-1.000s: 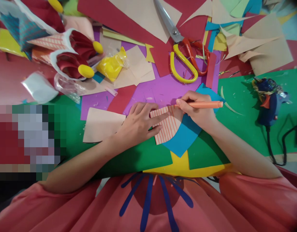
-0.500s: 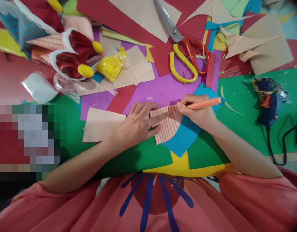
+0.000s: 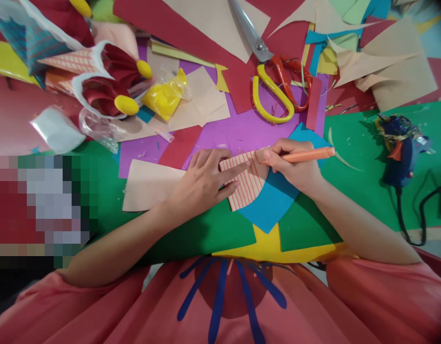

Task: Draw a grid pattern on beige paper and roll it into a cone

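Observation:
An orange marker point(image 3: 308, 155) is pinched in my right hand point(image 3: 295, 162), its tip down at the upper right of a beige fan-shaped paper piece point(image 3: 247, 184) with orange stripes. My left hand point(image 3: 206, 179) lies flat with fingers spread, its fingertips pressing on the striped piece. Beneath that piece, a blue sheet point(image 3: 269, 210) shows at the right. A plain beige piece point(image 3: 148, 186) lies partly under my left hand, on the green sheet point(image 3: 192, 234).
Large scissors point(image 3: 265, 57) with red and yellow handles lie beyond my hands. A blue glue gun point(image 3: 400, 153) with its cord rests at the right. Several paper cones point(image 3: 77, 62) and a yellow packet point(image 3: 166, 95) sit back left, with paper scraps point(image 3: 392, 62) back right.
The striped piece has turned slightly and shifted a little up and left. My right hand and the marker have moved slightly to the right. My left hand stays nearly in place.

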Available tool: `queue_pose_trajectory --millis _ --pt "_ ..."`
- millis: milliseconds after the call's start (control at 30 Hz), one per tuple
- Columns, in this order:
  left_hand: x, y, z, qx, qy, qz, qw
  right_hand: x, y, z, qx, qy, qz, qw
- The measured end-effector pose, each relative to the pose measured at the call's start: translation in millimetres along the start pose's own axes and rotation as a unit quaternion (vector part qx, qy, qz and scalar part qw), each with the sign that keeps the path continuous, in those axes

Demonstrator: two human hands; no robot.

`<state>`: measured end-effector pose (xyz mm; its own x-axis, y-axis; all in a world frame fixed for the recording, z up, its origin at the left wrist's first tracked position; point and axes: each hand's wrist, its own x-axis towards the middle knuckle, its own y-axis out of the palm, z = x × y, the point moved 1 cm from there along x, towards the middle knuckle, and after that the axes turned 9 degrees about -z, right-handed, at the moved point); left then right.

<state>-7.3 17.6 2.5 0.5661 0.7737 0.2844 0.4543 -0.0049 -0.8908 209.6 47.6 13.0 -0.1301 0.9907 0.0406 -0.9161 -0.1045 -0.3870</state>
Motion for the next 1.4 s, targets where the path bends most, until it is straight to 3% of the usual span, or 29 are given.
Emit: queue_pose_trajectory --millis 333,567,767,933,1233,1400 --pt "-1.0 1.3 -0.1 -0.006 -0.008 -0.005 1.000 0.8 2.0 1.7 -0.032 -0.014 0.022 0.999" --pt "-0.5 0.3 -0.9 0.005 -0.005 -0.006 1.000 1.7 1.6 4.3 0.016 -0.002 0.090 0.996" --pt "-1.0 1.2 -0.3 -0.005 -0.009 -0.010 1.000 1.2 0.4 0.5 0.013 0.020 0.042 0.999" --pt "-1.1 1.4 0.3 -0.005 -0.004 -0.009 1.000 0.4 1.9 1.6 -0.001 0.000 0.032 0.999" --pt "-0.9 1.5 0.6 -0.001 0.003 -0.011 1.000 0.2 1.7 3.2 -0.002 -0.023 0.099 0.995" --pt "-0.8 1.5 0.5 0.000 0.008 -0.016 1.000 -0.1 1.7 2.8 0.001 -0.014 0.075 0.997"
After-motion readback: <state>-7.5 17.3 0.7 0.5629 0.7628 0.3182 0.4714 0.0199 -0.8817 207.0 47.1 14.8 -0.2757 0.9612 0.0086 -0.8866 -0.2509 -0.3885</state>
